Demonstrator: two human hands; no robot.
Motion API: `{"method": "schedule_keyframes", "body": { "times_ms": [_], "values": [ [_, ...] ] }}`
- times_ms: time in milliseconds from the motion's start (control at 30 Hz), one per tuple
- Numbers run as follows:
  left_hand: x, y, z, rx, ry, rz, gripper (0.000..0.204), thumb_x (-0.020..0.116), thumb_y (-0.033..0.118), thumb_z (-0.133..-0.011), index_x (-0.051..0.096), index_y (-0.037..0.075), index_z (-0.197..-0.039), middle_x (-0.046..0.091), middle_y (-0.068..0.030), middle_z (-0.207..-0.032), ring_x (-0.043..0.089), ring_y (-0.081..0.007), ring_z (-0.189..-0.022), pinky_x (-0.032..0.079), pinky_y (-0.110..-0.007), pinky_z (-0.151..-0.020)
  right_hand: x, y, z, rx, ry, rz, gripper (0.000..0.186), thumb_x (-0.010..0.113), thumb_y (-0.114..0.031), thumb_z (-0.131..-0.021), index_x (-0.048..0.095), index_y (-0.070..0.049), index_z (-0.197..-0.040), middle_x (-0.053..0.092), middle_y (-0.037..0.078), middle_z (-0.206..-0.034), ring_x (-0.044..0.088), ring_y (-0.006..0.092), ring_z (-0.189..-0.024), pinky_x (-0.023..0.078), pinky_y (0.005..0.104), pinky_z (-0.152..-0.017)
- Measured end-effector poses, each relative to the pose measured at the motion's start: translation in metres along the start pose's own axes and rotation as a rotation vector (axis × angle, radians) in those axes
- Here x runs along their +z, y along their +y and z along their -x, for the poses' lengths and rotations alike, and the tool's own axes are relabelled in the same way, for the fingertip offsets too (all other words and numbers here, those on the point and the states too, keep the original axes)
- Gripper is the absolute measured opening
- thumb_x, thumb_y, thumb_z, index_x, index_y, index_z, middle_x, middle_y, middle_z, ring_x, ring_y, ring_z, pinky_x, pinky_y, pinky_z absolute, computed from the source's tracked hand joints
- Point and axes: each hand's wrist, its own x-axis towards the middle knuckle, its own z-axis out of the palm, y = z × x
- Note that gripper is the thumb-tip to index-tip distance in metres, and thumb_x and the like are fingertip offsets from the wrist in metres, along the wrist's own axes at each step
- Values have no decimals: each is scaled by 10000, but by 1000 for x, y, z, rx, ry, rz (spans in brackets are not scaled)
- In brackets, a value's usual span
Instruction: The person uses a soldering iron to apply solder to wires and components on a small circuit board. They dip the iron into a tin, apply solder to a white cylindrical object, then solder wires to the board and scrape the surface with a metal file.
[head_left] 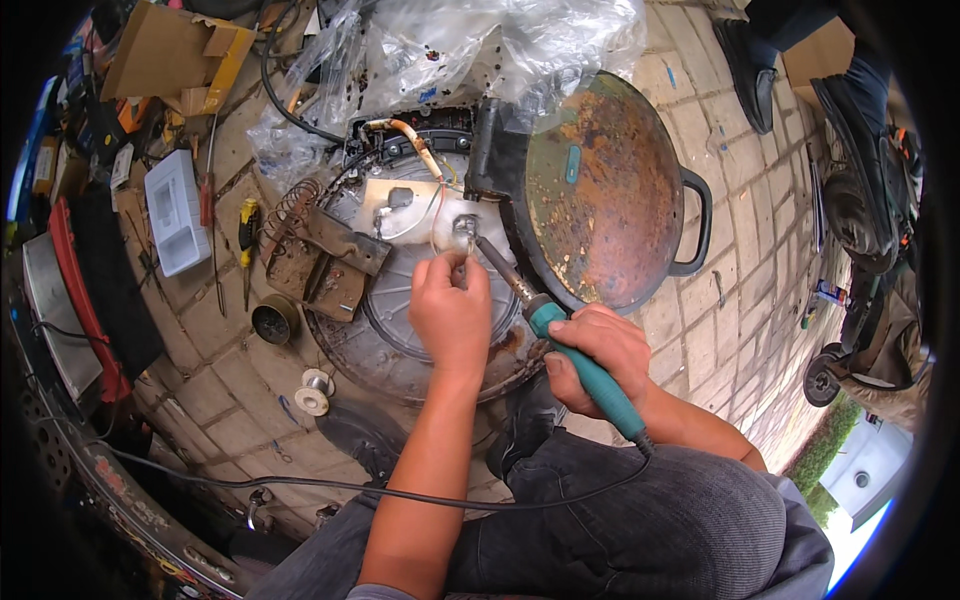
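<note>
The right hand [600, 350] is wrapped tight round the teal-handled soldering iron [560, 335], whose metal tip reaches up-left to a small metal terminal [464, 228] on the round, upturned grey metal appliance base [400, 340]. The left hand [450, 310] pinches a thin strand of solder wire [467, 250] — fingers closed — at that same terminal. A rusty round lid [605, 190] leans just right of the base. All of it sits on pale paving bricks [730, 330], outdoors, with a solder spool [315, 390] and screwdrivers [246, 240] nearby.
</note>
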Motion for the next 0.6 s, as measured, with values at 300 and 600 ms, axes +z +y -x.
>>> {"method": "schedule_keyframes", "body": {
  "times_ms": [300, 600],
  "values": [
    [0, 0, 0, -10, 2, 18, 149, 739, 107, -849, 730, -22, -924, 618, -71, -783, 579, -177, -642, 487, -332, -633, 1, 2, 0, -26, -8, 3, 301, 726, 10, -782, 641, 76, -1063, 633, 127, -714, 615, 263, -578, 500, 359, -559],
    [0, -1, -2, -19, -9, -1, 156, 739, 108, -845, 734, -23, -930, 624, -70, -784, 576, -172, -635, 489, -329, -636, 0, -1, -1, 2, -6, 17, 363, 765, 25, -705, 652, 36, -1050, 622, 103, -691, 624, 260, -580, 493, 350, -571]
  ]
}}
